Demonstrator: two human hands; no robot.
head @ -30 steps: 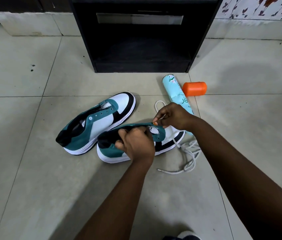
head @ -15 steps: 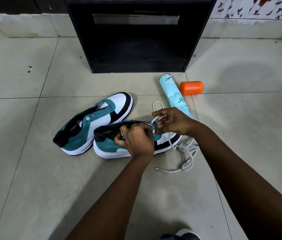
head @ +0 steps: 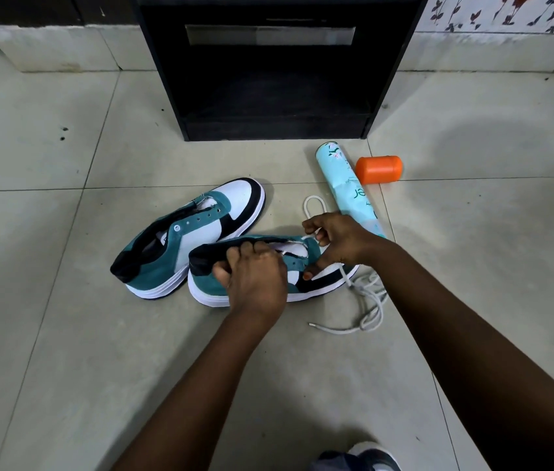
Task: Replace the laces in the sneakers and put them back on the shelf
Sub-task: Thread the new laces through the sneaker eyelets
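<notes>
I see my left hand [head: 255, 277] curled over the collar and tongue of the nearer teal, white and black suede-look sneaker [head: 262, 277], fingers clamped on its upper edge. My right hand [head: 336, 243] pinches the white round cord lace [head: 364, 294] at the sneaker's front eyelets; the lace loops beyond the knuckles and trails in a loose tangle on the pale glossy floor tiles [head: 65, 334] by the toe. The second matching sneaker [head: 194, 232] lies unlaced just beside it, tilted on its side. The black wooden shelf unit [head: 269, 79] stands beyond them. A pale blue printed cylinder [head: 347, 188] lies partly behind my right hand, an orange plastic cap [head: 378, 168] just beside it.
</notes>
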